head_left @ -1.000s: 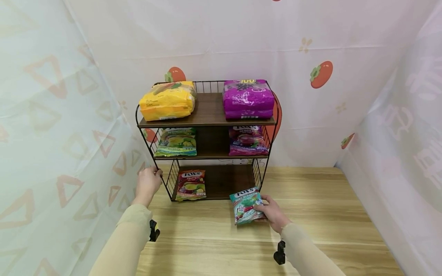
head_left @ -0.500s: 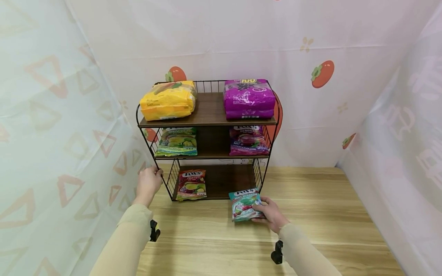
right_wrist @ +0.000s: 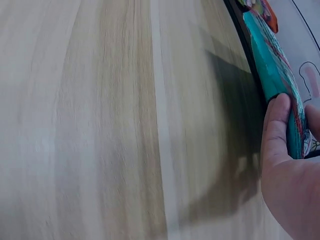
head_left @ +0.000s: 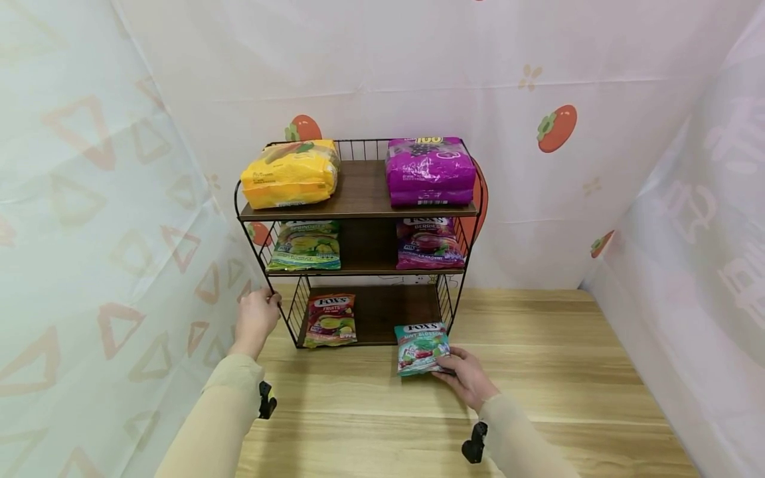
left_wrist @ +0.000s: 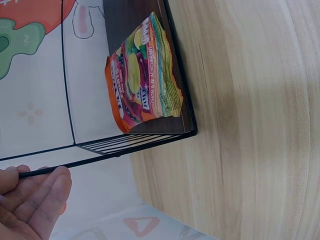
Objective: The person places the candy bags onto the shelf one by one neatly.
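Observation:
My left hand (head_left: 257,318) grips the thin black side post of the rack (head_left: 358,216), thumb and fingers around the wire in the left wrist view. With my right hand (head_left: 469,380) I pinch a teal candy bag (head_left: 421,350) marked Mint Blossom, thumb on its front and fingers beneath. The bag is at the front right of the bottom shelf (head_left: 382,312), its top overlapping the shelf edge in the head view. In the right wrist view the teal bag (right_wrist: 270,65) appears edge-on, raised above its shadow on the table. A red Fruits candy bag (head_left: 331,322) leans at the bottom shelf's left.
The middle shelf holds a green candy bag (head_left: 307,245) at left and a purple Berries bag (head_left: 429,244) at right. On top sit a large yellow bag (head_left: 289,176) and a large purple bag (head_left: 429,172). Printed cloth walls (head_left: 597,166) surround the wooden table (head_left: 538,352).
My right hand has moved slightly left and toward the rack with the teal candy bag, which has turned more upright and square to the shelf. My left hand stays on the post.

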### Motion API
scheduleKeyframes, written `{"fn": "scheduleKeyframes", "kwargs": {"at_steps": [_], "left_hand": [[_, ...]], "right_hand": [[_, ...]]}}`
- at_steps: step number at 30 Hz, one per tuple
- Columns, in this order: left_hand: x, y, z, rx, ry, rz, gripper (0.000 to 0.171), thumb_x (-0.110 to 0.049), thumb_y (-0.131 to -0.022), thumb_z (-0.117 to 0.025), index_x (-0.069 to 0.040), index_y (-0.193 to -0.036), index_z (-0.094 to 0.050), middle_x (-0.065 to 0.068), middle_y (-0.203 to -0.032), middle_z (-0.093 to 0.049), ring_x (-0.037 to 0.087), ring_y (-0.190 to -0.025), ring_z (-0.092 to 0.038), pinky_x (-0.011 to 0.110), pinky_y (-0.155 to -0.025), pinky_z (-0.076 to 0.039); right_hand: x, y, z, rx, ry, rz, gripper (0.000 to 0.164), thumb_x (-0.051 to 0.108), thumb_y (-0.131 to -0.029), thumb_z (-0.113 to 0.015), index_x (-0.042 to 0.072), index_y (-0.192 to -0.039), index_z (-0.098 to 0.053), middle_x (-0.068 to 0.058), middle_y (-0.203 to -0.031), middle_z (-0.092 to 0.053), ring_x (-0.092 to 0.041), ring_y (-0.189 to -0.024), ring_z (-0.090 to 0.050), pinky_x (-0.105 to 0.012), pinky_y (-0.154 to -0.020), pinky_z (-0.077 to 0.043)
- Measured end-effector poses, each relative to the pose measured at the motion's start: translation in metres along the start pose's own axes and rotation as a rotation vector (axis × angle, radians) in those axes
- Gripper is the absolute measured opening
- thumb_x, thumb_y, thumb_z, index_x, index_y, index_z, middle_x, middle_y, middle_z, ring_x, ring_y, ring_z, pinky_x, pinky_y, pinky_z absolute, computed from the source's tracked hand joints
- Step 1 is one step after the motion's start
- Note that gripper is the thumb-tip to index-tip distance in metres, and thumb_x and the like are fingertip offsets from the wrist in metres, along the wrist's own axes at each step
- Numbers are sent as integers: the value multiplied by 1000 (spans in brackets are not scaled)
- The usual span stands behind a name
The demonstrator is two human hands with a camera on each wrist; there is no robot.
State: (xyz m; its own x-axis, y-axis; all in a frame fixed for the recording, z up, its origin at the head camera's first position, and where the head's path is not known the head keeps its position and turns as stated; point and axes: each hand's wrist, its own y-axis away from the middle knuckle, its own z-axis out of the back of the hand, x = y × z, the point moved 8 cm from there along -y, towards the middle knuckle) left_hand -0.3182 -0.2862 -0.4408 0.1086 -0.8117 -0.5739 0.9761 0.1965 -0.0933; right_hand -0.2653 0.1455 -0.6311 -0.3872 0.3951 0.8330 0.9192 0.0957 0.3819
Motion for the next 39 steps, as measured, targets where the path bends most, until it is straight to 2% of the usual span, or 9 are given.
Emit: {"fn": "scheduleKeyframes", "kwargs": {"at_steps": [4, 12, 21, 26, 30, 34, 39], "left_hand": [[1, 0, 0, 1, 0, 1, 31, -15, -107, -48, 4, -118, -69, 18, -89, -74, 24, -69, -67, 35, -55, -48], [-1, 0, 2, -20, -8, -18, 29, -14, -107, -49, 4, -113, -70, 17, -85, -74, 24, -67, -67, 35, -55, -48], [-1, -1, 2, -25, -6, -29, 29, -13, -106, -49, 5, -112, -70, 18, -86, -74, 24, -66, -67, 35, -56, -48], [-1, 0, 1, -27, -16, -34, 29, -14, -107, -48, 4, -114, -70, 16, -83, -74, 25, -66, -67, 36, -57, -48], [-2, 1, 1, -22, -7, -28, 29, -14, -107, -49, 4, -116, -70, 16, -84, -74, 25, -68, -69, 35, -56, -49], [-3, 1, 1, -26, 2, -27, 29, -14, -107, -49, 4, -116, -70, 17, -86, -75, 25, -69, -70, 35, -56, -49], [-3, 2, 2, -31, 4, -24, 29, -14, -107, -50, 4, -117, -70, 17, -88, -75, 25, -70, -71, 35, -57, -50]], "right_hand": [[-6, 0, -4, 6, -83, 3, 65, -10, -98, -56, -13, -153, -21, -31, -133, -51, -28, -106, -65, -43, -102, -53], [-7, 3, -13, 45, -118, 32, 70, -8, -101, -53, -9, -158, -13, -36, -149, -33, -33, -123, -59, -42, -110, -47], [0, 3, -23, 48, -84, 64, 72, -2, -103, -54, -9, -159, -9, -35, -148, -35, -26, -117, -63, -37, -105, -51], [3, 1, -28, 22, -73, 62, 74, -4, -102, -53, -11, -158, -5, -38, -148, -33, -26, -113, -63, -33, -100, -54], [4, -2, -27, -21, -110, 56, 74, -6, -102, -51, -10, -159, -3, -38, -150, -30, -30, -121, -60, -30, -100, -54], [3, -2, -24, -53, -139, 59, 74, -10, -101, -50, -9, -159, -3, -38, -151, -30, -35, -126, -57, -32, -104, -51], [1, -3, -21, -99, -71, 69, 75, -15, -95, -55, -11, -155, -9, -37, -144, -31, -35, -115, -63, -36, -103, -53]]}}
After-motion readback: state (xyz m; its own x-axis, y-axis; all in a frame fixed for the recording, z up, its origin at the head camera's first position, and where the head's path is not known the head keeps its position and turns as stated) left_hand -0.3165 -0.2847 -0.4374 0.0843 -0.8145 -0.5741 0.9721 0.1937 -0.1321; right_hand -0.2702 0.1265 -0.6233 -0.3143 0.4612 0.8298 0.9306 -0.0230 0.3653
